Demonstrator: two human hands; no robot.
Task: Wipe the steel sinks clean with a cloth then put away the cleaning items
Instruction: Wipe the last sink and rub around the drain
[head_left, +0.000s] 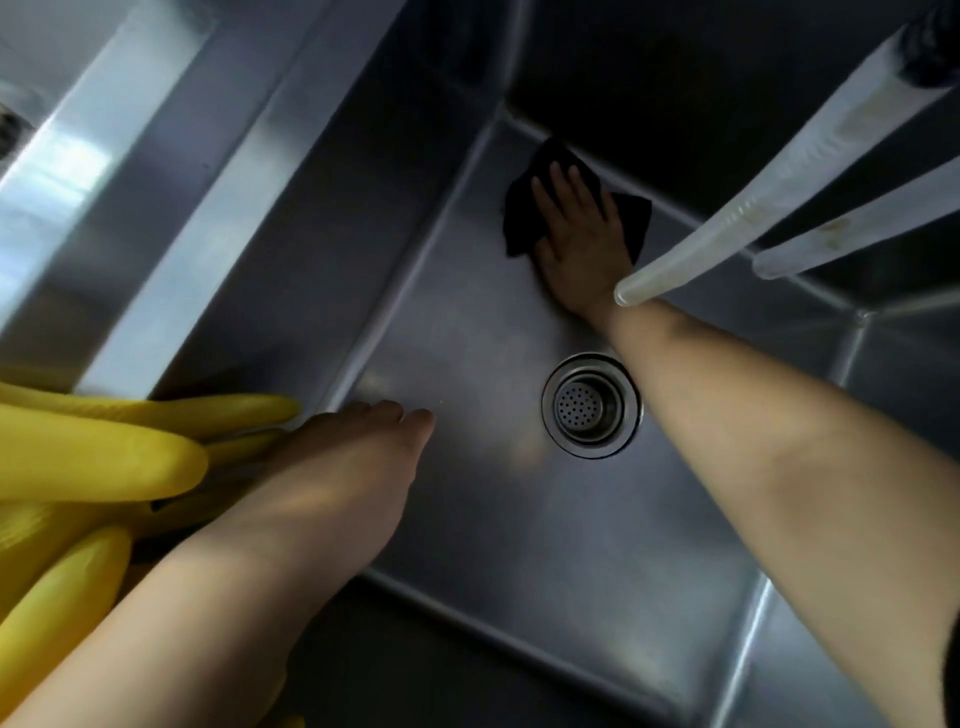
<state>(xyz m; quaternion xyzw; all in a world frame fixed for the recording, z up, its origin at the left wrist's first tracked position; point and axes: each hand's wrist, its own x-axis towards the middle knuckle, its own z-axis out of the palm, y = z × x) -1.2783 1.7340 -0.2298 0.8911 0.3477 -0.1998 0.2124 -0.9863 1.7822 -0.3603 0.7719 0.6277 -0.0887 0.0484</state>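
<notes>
The steel sink basin (467, 493) filled the view, one strainer drain (590, 405) in its floor. Your right hand (576, 239), fingers flat, pressed the single black cloth (524, 208) into the far corner to scrub it. Your left hand (343, 467) lay relaxed, grasping nothing, bracing by the yellow rubber gloves (104, 452). Two clear hoses (769, 176) hung overhead.
</notes>
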